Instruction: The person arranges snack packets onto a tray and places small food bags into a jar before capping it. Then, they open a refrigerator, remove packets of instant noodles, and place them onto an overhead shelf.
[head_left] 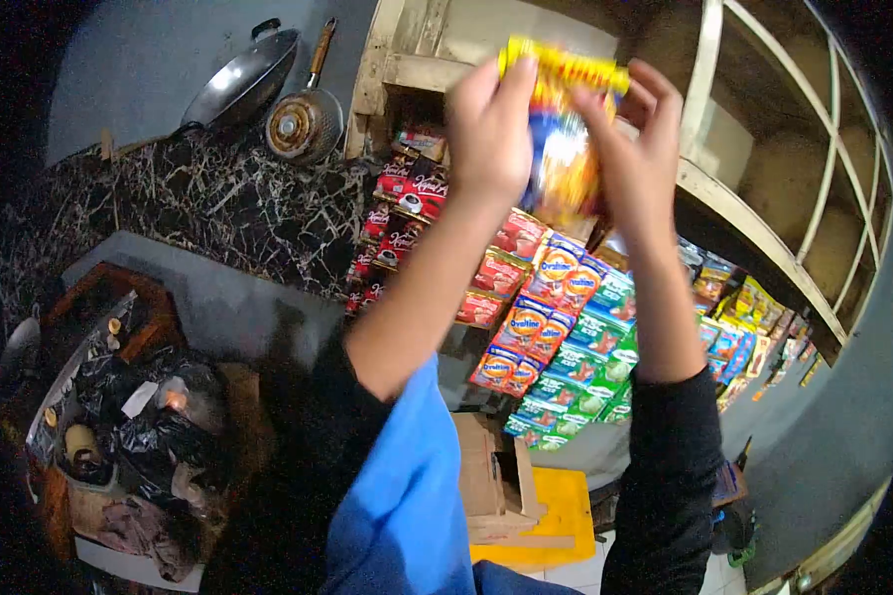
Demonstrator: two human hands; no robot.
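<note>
Blue shirt [407, 476] and black sleeves [665, 466] lie nearest, below the wooden cabinet [754, 223]. Under the cabinet are rows of red coffee sachets [407, 193], orange Ovaltine sachets [526, 332] and green sachets [571, 372]; the forearms [427, 283] cross in front and hide part of them. Left of the cabinet, a wok [243, 81] and a pot [306, 126] are against the wall [139, 64]. Well below the cabinet, a carton [486, 471] rests on a yellow surface [569, 506]; black plastic bags [164, 436] lie farther left. Fingers of the left hand [496, 129] are clamped on a packet [561, 149], thumb on its front near the yellow top. Fingers of the right hand [645, 139] are curled and slightly spread at the opposite edge, thumb over the front; whether they close on it cannot be told. Packet position: between both hands, before the cabinet's lower left part; its print is blurred.
</note>
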